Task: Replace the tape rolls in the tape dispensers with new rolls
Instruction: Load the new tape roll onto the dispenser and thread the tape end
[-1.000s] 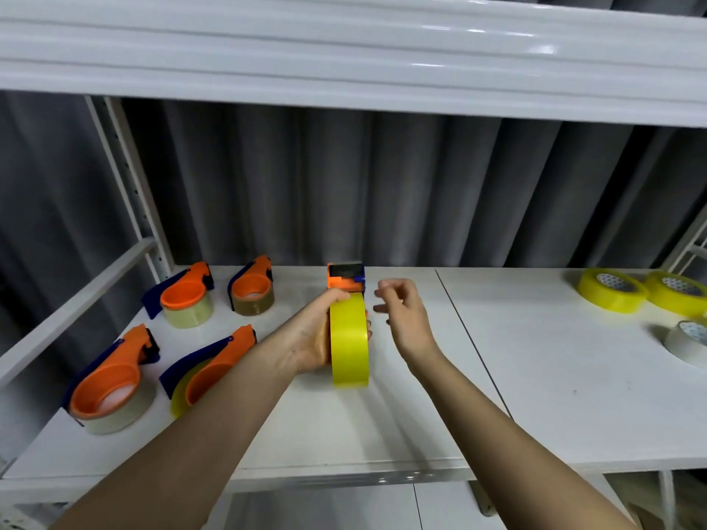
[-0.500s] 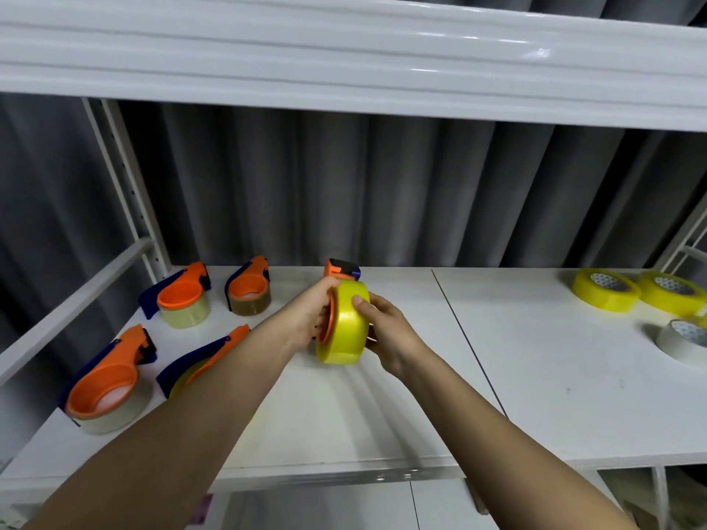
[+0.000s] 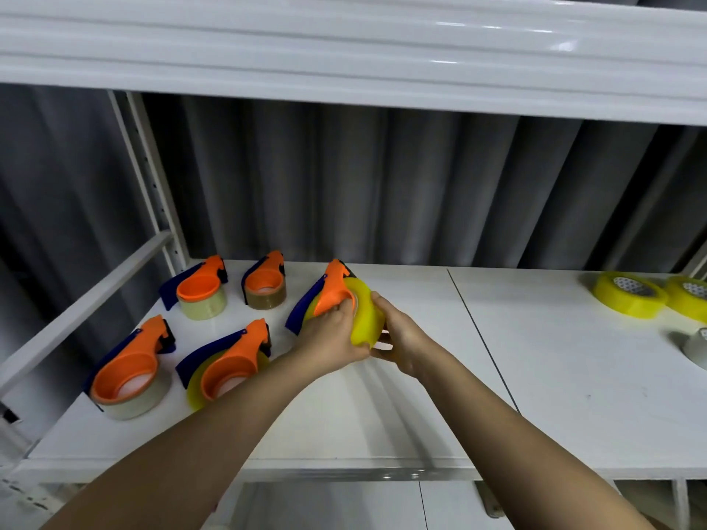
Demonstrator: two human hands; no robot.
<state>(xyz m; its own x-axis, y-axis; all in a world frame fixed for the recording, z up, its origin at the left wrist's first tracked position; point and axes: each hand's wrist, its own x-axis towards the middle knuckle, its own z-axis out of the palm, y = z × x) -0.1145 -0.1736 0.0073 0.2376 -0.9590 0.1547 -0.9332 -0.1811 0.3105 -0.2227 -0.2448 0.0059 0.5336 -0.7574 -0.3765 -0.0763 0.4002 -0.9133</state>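
Observation:
Over the white shelf (image 3: pixel 421 395) I hold an orange-and-blue tape dispenser (image 3: pixel 325 296) tilted to the left, with a yellow tape roll (image 3: pixel 365 315) on its hub. My left hand (image 3: pixel 333 334) grips the dispenser's orange hub from below. My right hand (image 3: pixel 398 334) holds the yellow roll from its right side, fingers curled round its rim. Several more orange dispensers with rolls lie at the left: two at the back (image 3: pixel 199 292) (image 3: pixel 266 285) and two nearer me (image 3: pixel 130 372) (image 3: pixel 225 365).
Two yellow tape rolls (image 3: pixel 627 296) (image 3: pixel 688 296) and a pale roll (image 3: pixel 696 346) lie at the shelf's far right. An upper shelf beam (image 3: pixel 344 59) hangs overhead. A white upright and rail (image 3: pixel 153 208) bound the left side. Grey curtain stands behind.
The dispenser with the yellow roll has tipped leftward and moved down toward the shelf. My right hand, apart from the roll a second ago, now holds its right side.

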